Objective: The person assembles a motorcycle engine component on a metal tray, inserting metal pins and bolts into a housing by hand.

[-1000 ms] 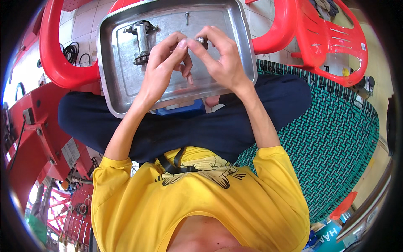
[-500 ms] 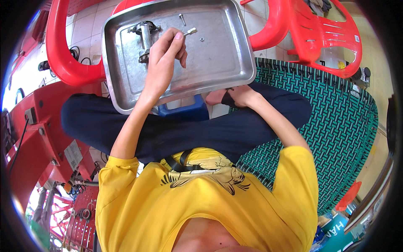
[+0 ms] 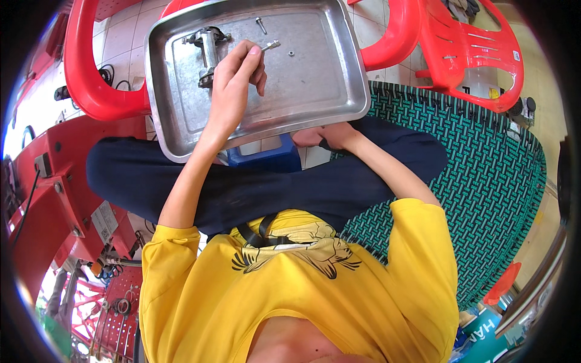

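Note:
My left hand [image 3: 236,78] is closed over the metal tray [image 3: 302,115], pinching a small bolt [image 3: 271,45] with a nut-like piece at its tip. Under and beside this hand lies a metal cylindrical part [image 3: 209,53] with dark clamp-like ends, resting in the tray. Another bolt [image 3: 261,25] and a small nut [image 3: 291,54] lie loose on the tray floor, to the right. My right hand [image 3: 340,135] rests low by my bare foot [image 3: 307,137], just below the tray's near edge; its fingers are mostly hidden.
A red plastic chair [image 3: 106,100] holds the tray. A second red chair [image 3: 469,51] stands at the far right. Beneath my right leg spreads a green-black woven seat [image 3: 460,181]. A blue plastic object [image 3: 266,158] sits below the tray, and red machinery [image 3: 60,181] stands at left.
My left hand and the bolt have shifted very slightly left. My right hand has edged a little left beside the foot. The parts in the tray lie as before.

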### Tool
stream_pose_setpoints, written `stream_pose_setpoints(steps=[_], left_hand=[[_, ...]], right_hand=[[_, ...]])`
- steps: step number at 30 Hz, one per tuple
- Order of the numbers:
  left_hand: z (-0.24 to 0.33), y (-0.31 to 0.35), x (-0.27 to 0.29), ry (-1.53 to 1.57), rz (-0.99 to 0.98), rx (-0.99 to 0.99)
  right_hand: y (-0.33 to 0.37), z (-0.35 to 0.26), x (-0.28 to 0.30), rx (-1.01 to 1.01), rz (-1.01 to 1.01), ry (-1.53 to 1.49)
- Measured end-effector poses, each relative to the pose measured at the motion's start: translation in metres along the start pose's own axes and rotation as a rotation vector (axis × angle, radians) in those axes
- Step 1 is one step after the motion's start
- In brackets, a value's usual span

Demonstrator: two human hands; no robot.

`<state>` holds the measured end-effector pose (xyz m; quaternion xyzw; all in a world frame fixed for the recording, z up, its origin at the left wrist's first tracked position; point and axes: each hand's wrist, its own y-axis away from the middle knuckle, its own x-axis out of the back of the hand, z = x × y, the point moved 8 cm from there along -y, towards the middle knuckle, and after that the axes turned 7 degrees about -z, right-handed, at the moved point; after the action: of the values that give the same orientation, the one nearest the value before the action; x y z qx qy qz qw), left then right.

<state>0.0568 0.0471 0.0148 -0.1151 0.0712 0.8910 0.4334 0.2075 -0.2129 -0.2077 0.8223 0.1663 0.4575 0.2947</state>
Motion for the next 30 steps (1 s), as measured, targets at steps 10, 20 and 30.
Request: stream_pose_setpoints(steps=[10,20,30], left_hand=[[-0.008,0.004,0.009,0.000,0.036,0.030],[-0.006,0.004,0.006,-0.019,0.032,0.044],[-0.010,0.005,0.008,-0.024,0.049,0.060]], right_hand=[[-0.016,-0.013,-0.009,0.072,0.096,-0.055],[-0.018,0.005,-0.009,0.180,0.269,0.067],[0.010,-0.088,0.067,0.240,-0.045,-0.222]])
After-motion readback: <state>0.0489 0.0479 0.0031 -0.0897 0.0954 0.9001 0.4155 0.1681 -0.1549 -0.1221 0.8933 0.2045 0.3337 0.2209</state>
